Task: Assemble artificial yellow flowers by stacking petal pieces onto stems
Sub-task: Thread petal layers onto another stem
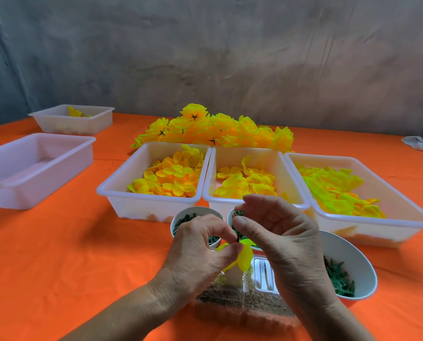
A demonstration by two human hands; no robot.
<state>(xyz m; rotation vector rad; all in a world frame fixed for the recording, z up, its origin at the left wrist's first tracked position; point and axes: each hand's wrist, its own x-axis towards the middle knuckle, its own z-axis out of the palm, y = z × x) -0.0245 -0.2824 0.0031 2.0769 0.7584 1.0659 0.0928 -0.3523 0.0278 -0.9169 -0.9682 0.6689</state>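
Fingers (226, 242) of the left hand (195, 249) pinch the yellow petal piece (245, 258) and a dark stem tip, right hand (276, 232) pinching a small green part (238, 213) just above, so mating looks near-vertical, right hand coming down.

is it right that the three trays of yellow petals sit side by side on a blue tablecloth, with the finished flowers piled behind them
Not quite: the tablecloth is orange, not blue, as the head view shows. The rest holds: three petal trays sit side by side, with the finished flowers piled behind them.
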